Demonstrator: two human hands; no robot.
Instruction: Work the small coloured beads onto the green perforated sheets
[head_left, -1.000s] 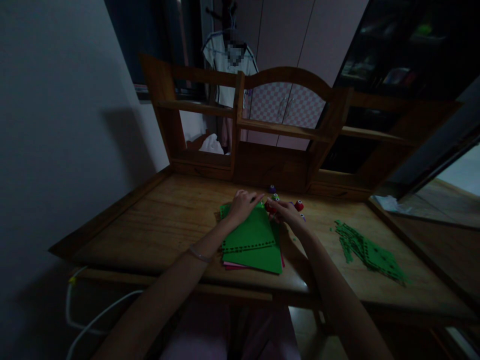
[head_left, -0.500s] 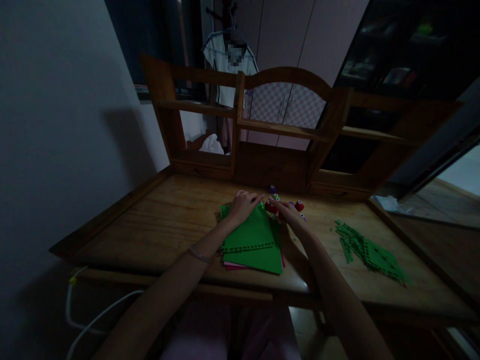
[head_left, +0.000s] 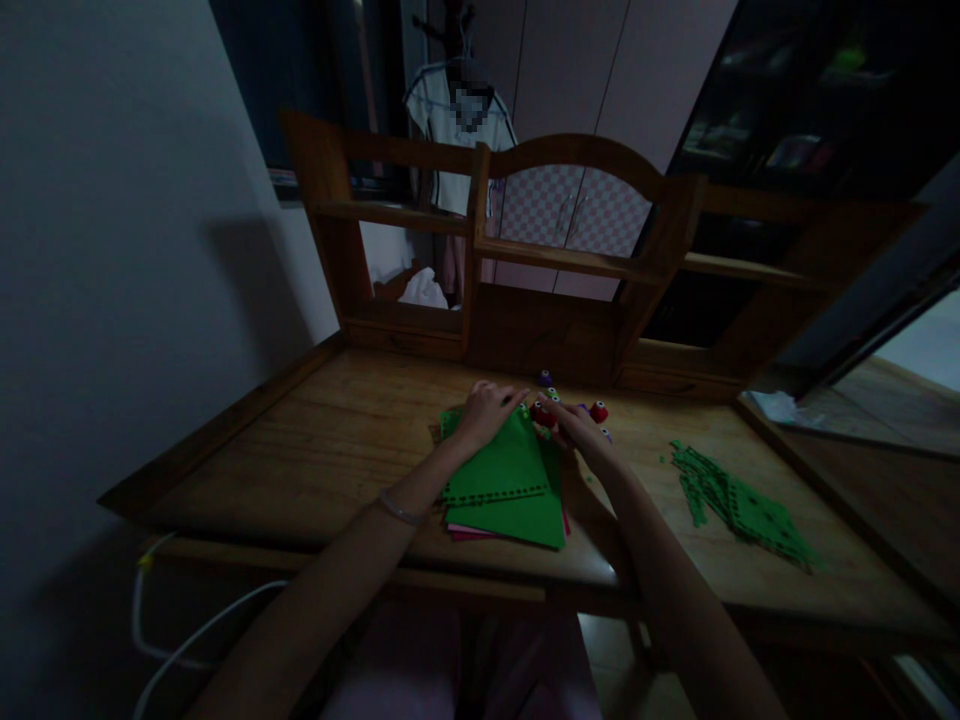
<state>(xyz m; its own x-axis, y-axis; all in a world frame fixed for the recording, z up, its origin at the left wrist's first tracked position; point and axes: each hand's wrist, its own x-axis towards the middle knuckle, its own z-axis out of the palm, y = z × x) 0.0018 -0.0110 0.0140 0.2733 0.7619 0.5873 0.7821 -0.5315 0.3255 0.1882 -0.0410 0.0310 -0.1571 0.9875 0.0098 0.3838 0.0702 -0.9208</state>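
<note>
My left hand (head_left: pixel 484 412) rests over the upper part of a green sheet (head_left: pixel 502 462) punched with rows of small holes along its edges. Its thumb and fingers come together towards the sheet's top right corner and hold it there. At that side my right hand (head_left: pixel 579 428) is closed round a small red craft punch (head_left: pixel 538 412), partly hidden by the fingers. Beneath the punched sheet lie another green sheet (head_left: pixel 525 525) and pink ones (head_left: pixel 474 535). More punches stand close by: a purple one (head_left: pixel 545 378), a green one (head_left: pixel 553 393) and a red one (head_left: pixel 598 411).
A pile of punched green sheets and strips (head_left: pixel 750 510) lies on the right of the wooden desk (head_left: pixel 330 430). A wooden shelf unit (head_left: pixel 555 258) rises along the back edge. A white cable (head_left: pixel 202 620) hangs at the front left.
</note>
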